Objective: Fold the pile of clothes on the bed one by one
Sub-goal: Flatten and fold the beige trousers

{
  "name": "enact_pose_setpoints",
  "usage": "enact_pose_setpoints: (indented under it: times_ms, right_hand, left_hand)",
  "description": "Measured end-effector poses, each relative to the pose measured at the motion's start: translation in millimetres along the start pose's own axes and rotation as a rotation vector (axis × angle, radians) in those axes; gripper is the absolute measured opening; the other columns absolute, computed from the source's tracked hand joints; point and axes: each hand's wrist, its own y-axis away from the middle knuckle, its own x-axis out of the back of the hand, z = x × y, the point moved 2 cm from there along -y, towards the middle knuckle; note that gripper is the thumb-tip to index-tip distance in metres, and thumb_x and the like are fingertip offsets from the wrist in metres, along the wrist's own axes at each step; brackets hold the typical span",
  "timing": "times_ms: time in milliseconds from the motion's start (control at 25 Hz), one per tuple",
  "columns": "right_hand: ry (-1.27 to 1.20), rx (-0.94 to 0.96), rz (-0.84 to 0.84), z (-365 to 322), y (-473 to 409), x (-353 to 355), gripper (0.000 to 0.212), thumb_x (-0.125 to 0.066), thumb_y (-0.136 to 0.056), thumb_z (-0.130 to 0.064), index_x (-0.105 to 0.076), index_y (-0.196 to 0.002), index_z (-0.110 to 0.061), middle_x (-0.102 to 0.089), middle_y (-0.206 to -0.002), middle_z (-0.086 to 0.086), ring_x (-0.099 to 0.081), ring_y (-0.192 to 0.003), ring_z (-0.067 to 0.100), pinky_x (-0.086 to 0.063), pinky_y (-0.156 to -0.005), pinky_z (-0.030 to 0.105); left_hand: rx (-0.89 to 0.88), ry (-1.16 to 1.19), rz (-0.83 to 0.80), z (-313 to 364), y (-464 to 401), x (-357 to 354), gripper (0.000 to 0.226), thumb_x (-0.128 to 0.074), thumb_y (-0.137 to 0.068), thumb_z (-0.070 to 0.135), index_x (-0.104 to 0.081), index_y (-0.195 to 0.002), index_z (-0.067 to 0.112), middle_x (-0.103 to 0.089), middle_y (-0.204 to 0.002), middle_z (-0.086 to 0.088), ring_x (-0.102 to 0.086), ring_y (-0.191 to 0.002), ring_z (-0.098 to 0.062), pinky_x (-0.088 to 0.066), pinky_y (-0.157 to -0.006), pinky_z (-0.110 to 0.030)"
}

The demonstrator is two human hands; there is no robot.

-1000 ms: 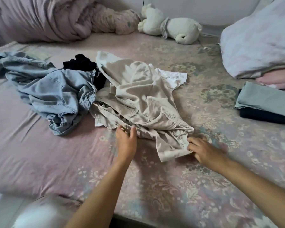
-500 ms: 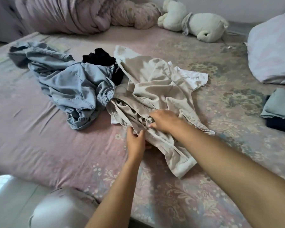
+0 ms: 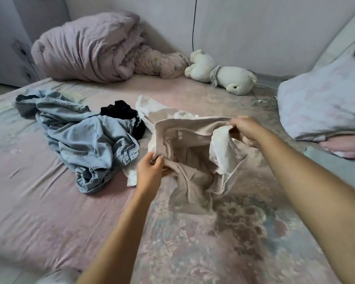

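Beige trousers (image 3: 193, 177) hang over the bed (image 3: 49, 212), waistband pinched by left hand (image 3: 150, 171) at seven o'clock, right hand (image 3: 246, 130) at two o'clock.

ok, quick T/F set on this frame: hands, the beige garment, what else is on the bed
1. Both hands hold the beige garment. True: the left hand grips its near-left edge, the right hand its far-right edge.
2. The beige garment lies flat and folded. False: it is held up, open and crumpled.
3. The denim garment lies left of the beige one, untouched. True.
4. The black garment is in the right hand. False: it lies by the denim, touched by neither hand.
5. The plush toy sits on top of the clothes pile. False: it lies at the far side of the bed, near the wall.
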Motion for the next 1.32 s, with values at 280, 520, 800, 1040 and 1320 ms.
enact_pose_setpoints:
  times_ms: [280,520,800,1040,1320]
  right_hand:
    - [-0.307,0.266,-0.127,-102.9,51.5,89.4,0.028,-0.049,-0.088,0.013,-0.067,-0.074,-0.003,-0.069,-0.067,-0.001,-0.068,-0.064,0.006,-0.056,-0.066,0.017]
    - [-0.157,0.487,0.131,-177.0,67.8,153.1,0.025,-0.050,-0.087,0.016,-0.058,-0.087,-0.008,-0.069,-0.061,-0.011,-0.065,-0.060,-0.002,-0.053,-0.060,0.011]
    - [0.143,0.802,0.524,-314.7,102.9,208.8,0.019,-0.072,-0.083,-0.022,-0.061,-0.074,-0.009,-0.065,-0.082,0.013,-0.063,-0.079,0.029,-0.056,-0.078,0.041]
    - [0.479,0.986,0.761,-424.0,170.1,247.9,0.028,-0.058,-0.092,-0.027,-0.055,-0.085,0.000,-0.057,-0.085,0.013,-0.050,-0.082,0.029,-0.032,-0.067,0.032]
    - [0.549,0.983,0.948,-489.0,207.1,255.1,0.031,-0.051,-0.092,-0.036,-0.051,-0.097,-0.005,-0.060,-0.109,0.022,-0.054,-0.101,0.037,-0.040,-0.078,0.037]
  left_hand:
    - [-0.398,-0.314,-0.113,97.4,-33.2,4.3,0.028,-0.069,-0.074,-0.003,-0.068,-0.086,0.022,-0.069,-0.080,-0.005,-0.063,-0.076,-0.024,-0.049,-0.074,-0.036]
    - [-0.645,-0.479,0.121,220.8,-55.9,-10.3,0.007,-0.075,-0.075,0.013,-0.069,-0.071,0.012,-0.063,-0.064,-0.005,-0.050,-0.063,-0.014,-0.040,-0.060,-0.032]
    - [-0.848,-0.540,0.164,433.9,-52.8,-62.8,0.037,-0.071,-0.078,0.027,-0.047,-0.057,0.009,-0.040,-0.059,-0.005,-0.026,-0.061,-0.020,-0.030,-0.049,-0.028]
    - [-1.097,-0.374,0.155,543.8,-9.7,-88.8,0.043,-0.073,-0.078,0.009,-0.039,-0.052,0.014,-0.036,-0.066,-0.002,-0.033,-0.064,-0.017,-0.026,-0.047,-0.017]
    - [-1.102,-0.154,0.183,626.0,0.3,-87.5,0.029,-0.068,-0.074,0.008,-0.048,-0.059,0.021,-0.050,-0.064,0.005,-0.045,-0.065,-0.019,-0.041,-0.061,-0.029]
